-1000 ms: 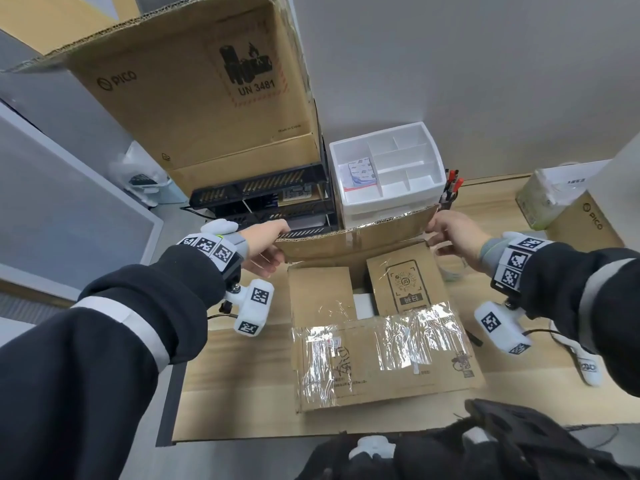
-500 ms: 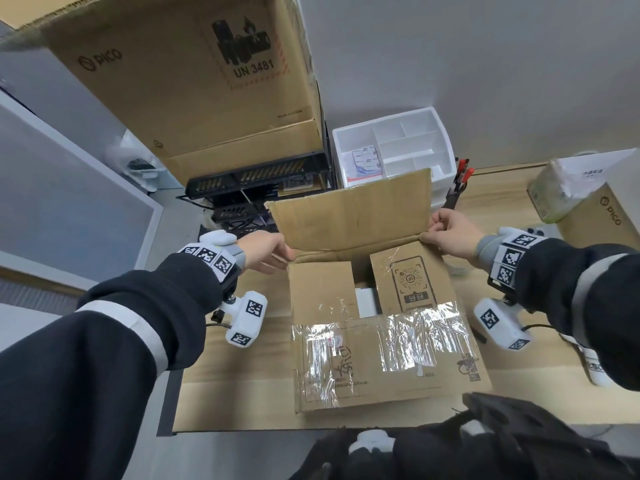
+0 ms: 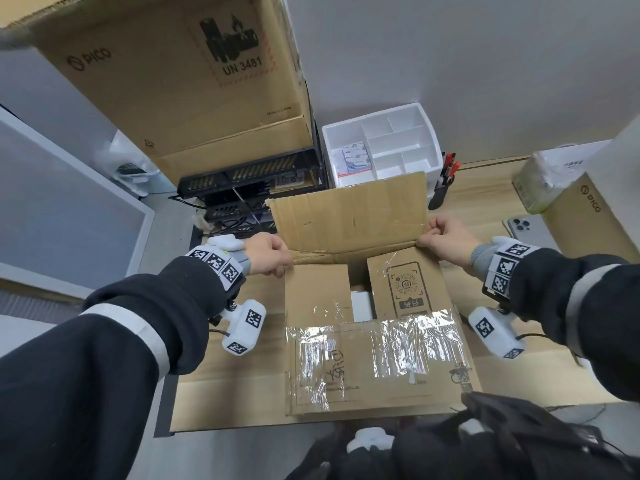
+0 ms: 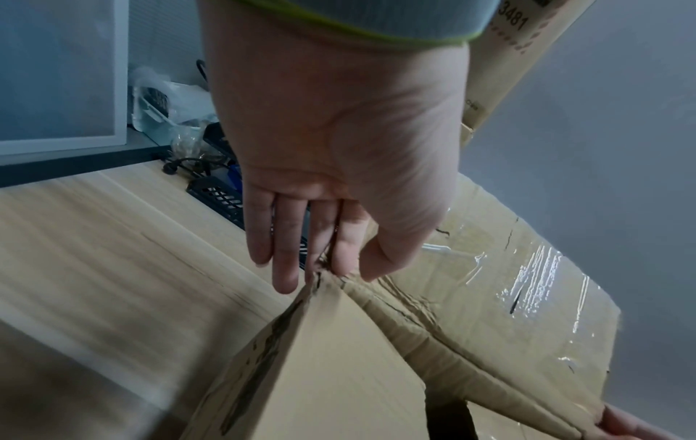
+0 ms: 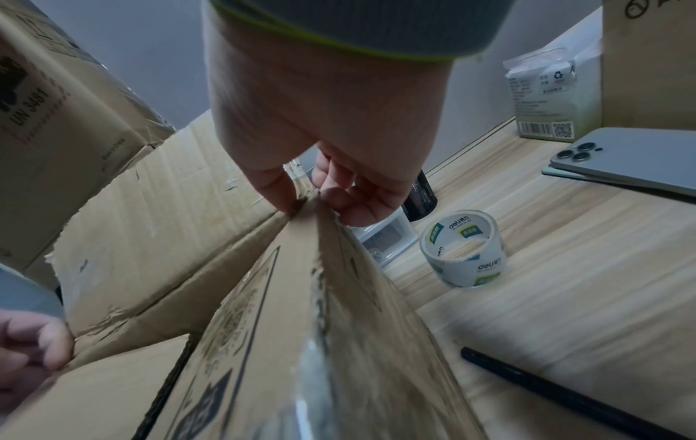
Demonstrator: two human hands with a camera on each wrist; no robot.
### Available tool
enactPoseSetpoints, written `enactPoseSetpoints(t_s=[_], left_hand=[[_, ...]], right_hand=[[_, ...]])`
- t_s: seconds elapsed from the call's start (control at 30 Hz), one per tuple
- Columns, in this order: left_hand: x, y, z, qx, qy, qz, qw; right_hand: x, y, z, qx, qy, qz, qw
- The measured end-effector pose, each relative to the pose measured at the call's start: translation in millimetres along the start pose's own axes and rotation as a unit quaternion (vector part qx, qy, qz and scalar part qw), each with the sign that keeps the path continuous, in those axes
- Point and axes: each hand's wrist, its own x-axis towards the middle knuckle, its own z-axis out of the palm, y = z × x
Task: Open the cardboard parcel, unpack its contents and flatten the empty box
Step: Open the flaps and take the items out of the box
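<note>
The cardboard parcel stands on the wooden table in front of me. Its far flap is raised and leans away from me. My left hand pinches the flap's left corner at the fold, thumb against fingers. My right hand pinches the right corner in the same way. The near flap, covered in clear tape, lies flat. Two inner flaps lie down with a gap between them. A white item shows through that gap.
A big PICO box sits on black trays at the back left. A white organiser and a pen holder stand behind the parcel. To the right lie a phone, a tape roll and a black pen.
The far flap has swung up from nearly flat to standing and leaning back. Both hands have stayed on its corners and followed it.
</note>
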Motion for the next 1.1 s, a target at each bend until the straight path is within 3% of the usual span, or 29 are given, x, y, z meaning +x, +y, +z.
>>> enactPoseSetpoints(t_s=[0.27,0.5,0.7,0.97,1.1], left_hand=[[-11.5,1.7,12.3,0.037,0.020,0.005,0.999],[-22.0,-2.3,18.1,0.076,0.027,0.076,0.994],[-27.7,-1.9,28.3,0.158,0.026,0.109,0.981],[-25.6,-3.2,35.4,0.179,0.006,0.062,0.982],[-26.4,-1.0,35.9,0.177,-0.011,0.051,0.983]], right_hand=[[-11.8,1.7,5.3,-0.007,0.071,0.018,0.997],[-21.0,2.0,6.4,-0.045,0.092,-0.013,0.995],[-25.9,6.8,8.1,-0.091,0.058,-0.056,0.993],[-32.7,5.9,5.7,-0.167,-0.005,-0.039,0.985],[-35.7,6.3,2.2,-0.181,-0.080,0.006,0.980]])
